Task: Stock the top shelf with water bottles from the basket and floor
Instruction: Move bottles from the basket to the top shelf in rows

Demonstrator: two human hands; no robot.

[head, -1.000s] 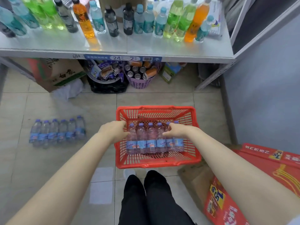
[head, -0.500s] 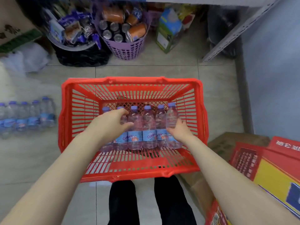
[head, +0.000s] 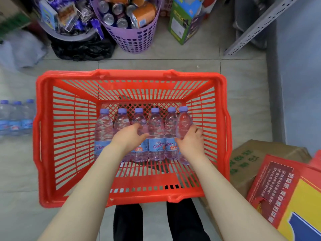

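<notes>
A red plastic basket (head: 69, 79) stands on the tiled floor in front of me. Several clear water bottles (head: 156, 129) with purple caps and blue labels lie side by side on its bottom. My right hand (head: 190, 143) is closed around the rightmost bottle (head: 184, 122), which sits slightly raised above the row. My left hand (head: 129, 138) rests over the second and third bottles from the left, fingers curled onto them. More water bottles (head: 16, 117) lie in a row on the floor at the left edge. The top shelf is out of view.
A purple perforated basket of cans (head: 132, 23), a tub of snack packets (head: 66, 16) on a black bag and a green carton (head: 185, 20) stand beyond the red basket. A grey shelf bracket (head: 257, 26) slants at upper right. Cardboard and red boxes (head: 278, 188) sit at lower right.
The view has dropped closer to the basket and the shelf has left the frame. My left hand moved right along the row. My right hand has wrapped the rightmost bottle and lifted it slightly.
</notes>
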